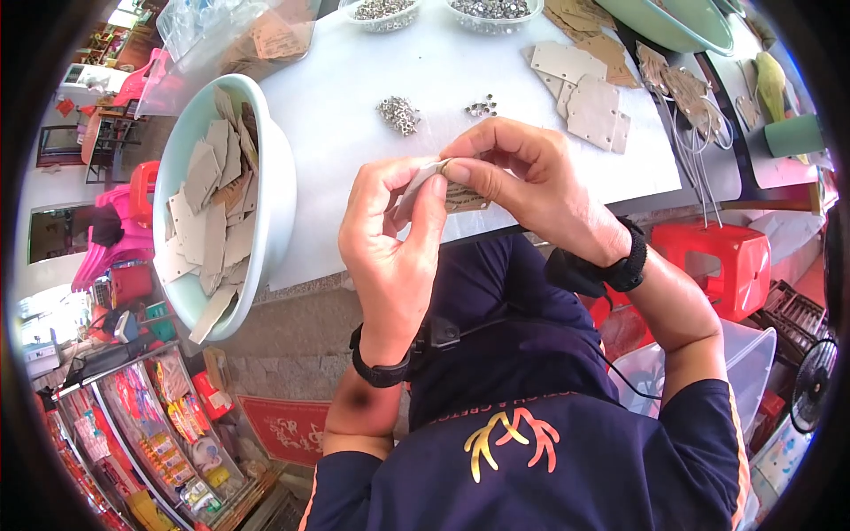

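Note:
Over the near edge of the white tabletop, my left hand (390,230) and my right hand (540,181) meet at a folded piece of card (467,200). Grey shows on one side of it and printed brown on another. Thumbs and fingertips of both hands pinch its upper edge; whatever small part sits between them is hidden. Just beyond my hands lie a larger heap of small metal eyelets (398,115) and a smaller heap of metal fittings (481,107). To the right of these are overlapping grey cards (595,111) with holes near their corners.
At left, a pale green basin (280,177) holds many loose cards. Two clear tubs (382,12) of metal fittings stand at the far edge, beside a plastic bag (239,44). Corded cards (686,88) lie right, near a green cup (794,137). A red stool (735,265) stands below.

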`<state>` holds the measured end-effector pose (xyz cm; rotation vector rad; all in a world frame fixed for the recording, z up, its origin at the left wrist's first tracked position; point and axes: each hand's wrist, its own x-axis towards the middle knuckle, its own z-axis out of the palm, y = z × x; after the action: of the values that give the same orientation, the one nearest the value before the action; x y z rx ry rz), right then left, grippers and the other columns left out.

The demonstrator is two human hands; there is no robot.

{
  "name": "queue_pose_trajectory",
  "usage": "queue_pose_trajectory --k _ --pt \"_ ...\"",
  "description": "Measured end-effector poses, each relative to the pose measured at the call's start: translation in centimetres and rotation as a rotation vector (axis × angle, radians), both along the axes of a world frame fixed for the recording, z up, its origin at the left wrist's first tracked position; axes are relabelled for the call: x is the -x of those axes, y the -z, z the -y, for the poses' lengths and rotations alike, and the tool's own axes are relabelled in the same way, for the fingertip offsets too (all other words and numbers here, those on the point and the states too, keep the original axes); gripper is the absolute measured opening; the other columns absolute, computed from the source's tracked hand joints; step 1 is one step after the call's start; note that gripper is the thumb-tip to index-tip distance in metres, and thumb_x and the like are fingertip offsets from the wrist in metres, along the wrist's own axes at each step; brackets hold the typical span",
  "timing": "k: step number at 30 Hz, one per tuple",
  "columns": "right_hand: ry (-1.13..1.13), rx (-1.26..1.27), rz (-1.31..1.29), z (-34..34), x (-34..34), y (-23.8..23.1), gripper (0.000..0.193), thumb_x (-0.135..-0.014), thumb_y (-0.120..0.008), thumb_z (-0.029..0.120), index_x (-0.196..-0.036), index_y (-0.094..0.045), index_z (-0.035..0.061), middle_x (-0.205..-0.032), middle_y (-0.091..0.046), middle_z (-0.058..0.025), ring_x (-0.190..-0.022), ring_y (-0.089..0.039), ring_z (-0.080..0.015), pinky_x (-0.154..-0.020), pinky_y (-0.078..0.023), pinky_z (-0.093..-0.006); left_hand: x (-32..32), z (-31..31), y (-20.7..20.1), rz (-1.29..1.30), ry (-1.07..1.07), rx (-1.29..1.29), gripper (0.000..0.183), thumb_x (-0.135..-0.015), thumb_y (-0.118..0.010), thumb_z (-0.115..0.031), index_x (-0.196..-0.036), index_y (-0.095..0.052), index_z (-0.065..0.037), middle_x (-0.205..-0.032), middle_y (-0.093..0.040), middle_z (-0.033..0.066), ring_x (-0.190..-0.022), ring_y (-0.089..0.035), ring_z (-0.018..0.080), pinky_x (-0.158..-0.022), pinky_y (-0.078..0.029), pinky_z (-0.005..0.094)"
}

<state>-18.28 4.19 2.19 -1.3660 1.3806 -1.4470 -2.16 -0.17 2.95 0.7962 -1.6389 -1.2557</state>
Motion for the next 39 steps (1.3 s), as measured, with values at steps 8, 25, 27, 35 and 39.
queue_pose_trajectory --k 8,25,27,35,39 --pt "0.031 0.05 -0.062 0.0 -0.5 -0.2 0.015 -0.088 -0.07 0.014 -0.095 -0.068 0.0011 -0.076 -0.068 -0.0059 -0.067 -0.061 -0.01 -0.062 -0.05 -0.0262 -0.1 -0.5 -0.2 -0.202 0.032 -0.255 0.012 -0.093 -0.062 0.001 -0.105 -0.06 0.001 -0.098 -0.063 0.0035 -0.087 -0.058 0.0053 -0.073 -0.047 0.0208" --pt "-0.058 -0.222 -0.023 1.0 0.6 -2.2 0.016 -0.089 -0.067 0.011 -0.092 -0.068 -0.004 -0.074 -0.068 -0.0107 -0.066 -0.063 -0.0113 -0.063 -0.052 -0.0277 -0.2 0.8 0.0 -0.126 0.035 -0.278 0.016 -0.093 -0.064 -0.003 -0.107 -0.063 0.005 -0.096 -0.067 0.0054 -0.085 -0.061 0.0066 -0.075 -0.05 0.0217" --pt "-0.071 -0.202 -0.043 0.9 0.7 -2.4 0.016 -0.089 -0.067 0.012 -0.091 -0.068 -0.0038 -0.073 -0.068 -0.0102 -0.065 -0.062 -0.0112 -0.062 -0.051 -0.0277 -0.7 1.2 -0.1 -0.138 0.073 -0.312 0.016 -0.093 -0.065 -0.003 -0.107 -0.063 0.004 -0.096 -0.068 0.0063 -0.085 -0.062 0.0073 -0.077 -0.051 0.0224" --pt "-0.122 -0.134 -0.099 0.5 1.1 -2.4 0.014 -0.088 -0.068 0.011 -0.093 -0.07 -0.0021 -0.076 -0.069 -0.0087 -0.067 -0.061 -0.0109 -0.062 -0.05 -0.0268 -1.3 1.6 -0.3 -0.063 0.175 -0.316 0.016 -0.091 -0.066 -0.001 -0.106 -0.063 0.005 -0.098 -0.069 0.01 -0.088 -0.065 0.0098 -0.079 -0.054 0.0247" --pt "-0.128 -0.156 -0.085 0.2 1.0 -2.7 0.012 -0.087 -0.067 0.009 -0.093 -0.07 -0.0011 -0.078 -0.069 -0.0073 -0.068 -0.061 -0.01 -0.063 -0.05 -0.0262 -1.1 1.4 0.0 -0.126 0.168 -0.311 0.015 -0.091 -0.066 -0.001 -0.105 -0.063 0.005 -0.097 -0.069 0.0092 -0.089 -0.064 0.0094 -0.078 -0.053 0.0238"
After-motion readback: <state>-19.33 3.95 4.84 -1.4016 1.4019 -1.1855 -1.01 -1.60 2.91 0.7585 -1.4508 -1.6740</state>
